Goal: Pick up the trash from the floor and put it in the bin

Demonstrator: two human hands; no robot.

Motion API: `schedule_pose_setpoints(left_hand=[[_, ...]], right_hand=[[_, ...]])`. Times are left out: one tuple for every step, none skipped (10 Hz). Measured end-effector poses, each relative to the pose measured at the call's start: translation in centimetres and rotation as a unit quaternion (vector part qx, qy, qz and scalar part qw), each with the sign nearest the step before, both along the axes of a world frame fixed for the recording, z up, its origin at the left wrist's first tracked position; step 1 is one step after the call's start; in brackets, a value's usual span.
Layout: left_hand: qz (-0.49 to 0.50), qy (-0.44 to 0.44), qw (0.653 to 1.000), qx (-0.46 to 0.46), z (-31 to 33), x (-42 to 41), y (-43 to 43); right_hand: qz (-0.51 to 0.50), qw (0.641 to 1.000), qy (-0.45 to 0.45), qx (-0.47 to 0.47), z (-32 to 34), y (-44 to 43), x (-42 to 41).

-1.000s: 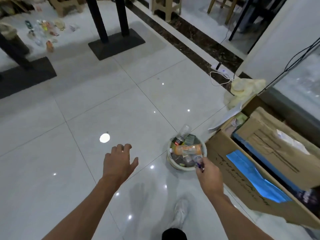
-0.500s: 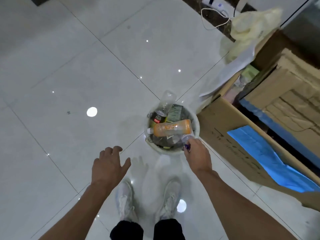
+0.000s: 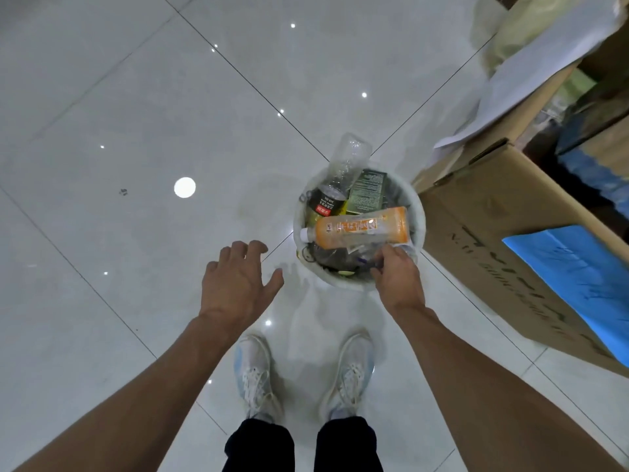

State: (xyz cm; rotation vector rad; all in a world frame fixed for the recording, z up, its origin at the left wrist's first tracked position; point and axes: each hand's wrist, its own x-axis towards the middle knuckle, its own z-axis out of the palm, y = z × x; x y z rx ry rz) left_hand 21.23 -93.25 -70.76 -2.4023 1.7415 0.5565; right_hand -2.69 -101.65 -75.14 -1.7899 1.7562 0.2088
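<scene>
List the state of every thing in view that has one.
Bin, full, heaped above its rim.
Orange bottle, capped, lying across the heap.
Clear bottle, tilted, bottom end poking past the rim.
Cardboard box, flaps open.
Left-hand grip, open, holding nothing.
Right-hand grip, pinching a trash piece over the bin.

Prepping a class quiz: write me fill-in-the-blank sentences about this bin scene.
The bottle lying across the bin has an ____ label.
The right hand pinches a small piece of trash over the ____.
The left hand holds ____.
The box beside the bin is made of ____.
Missing: orange; bin; nothing; cardboard.
</scene>
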Motion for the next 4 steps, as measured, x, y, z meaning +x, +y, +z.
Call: schedule_pose_setpoints(left_hand=[[-0.007,-0.005,1.000,-0.010,0.3,0.1,-1.9],[-0.012,0.001,1.000,-0.008,0.9,-0.1,-2.8],[-0.021,-0.006,1.000,-0.014,2.4,-0.3,-3.5],[-0.018,-0.019,1.000,-0.001,4.6,-0.8,-3.9]], right_hand=[[-0.012,1.000,-0.011,-0.011,-0.1,-0.5,0.4],[-0.011,1.000,0.005,-0.018,0.6,-0.7,0.3],[-0.009,1.000,0.017,-0.019,2.3,-0.5,0.1],[-0.012,0.999,0.031,-0.020,5.2,0.2,-0.2]])
